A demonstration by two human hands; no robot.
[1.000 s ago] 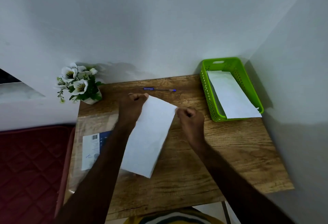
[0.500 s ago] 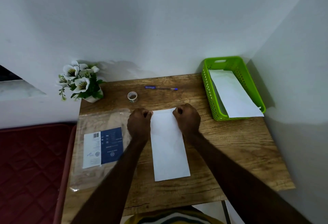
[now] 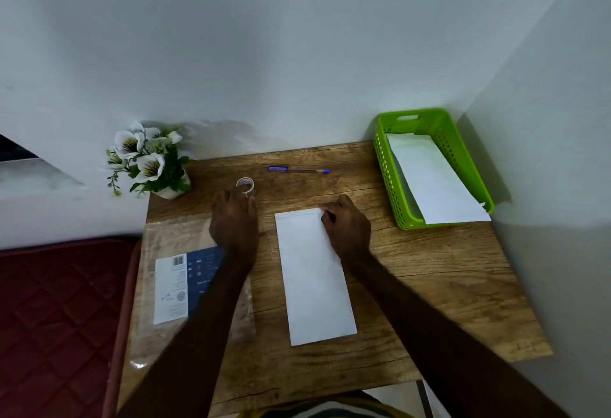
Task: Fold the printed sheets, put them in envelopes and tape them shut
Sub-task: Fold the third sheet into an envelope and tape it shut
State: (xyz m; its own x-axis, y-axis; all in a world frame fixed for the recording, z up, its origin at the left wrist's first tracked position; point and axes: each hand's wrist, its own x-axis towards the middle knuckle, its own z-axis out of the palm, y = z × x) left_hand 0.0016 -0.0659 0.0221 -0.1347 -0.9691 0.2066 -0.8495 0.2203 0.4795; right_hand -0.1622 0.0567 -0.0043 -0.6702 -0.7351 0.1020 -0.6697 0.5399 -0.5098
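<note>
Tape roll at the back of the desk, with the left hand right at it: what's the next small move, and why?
Probably close the left hand on the tape roll and bring it to the envelope. The fingertips reach the roll, though a grip is not clear. The right hand pins the envelope's far end flat on the desk, and no tape shows on it yet.

- My left hand (image 3: 235,219) covers the near side of the tape roll (image 3: 245,184); I cannot tell if my fingers touch it.
- The print on the plastic packet (image 3: 185,288) is too small to read.
</note>
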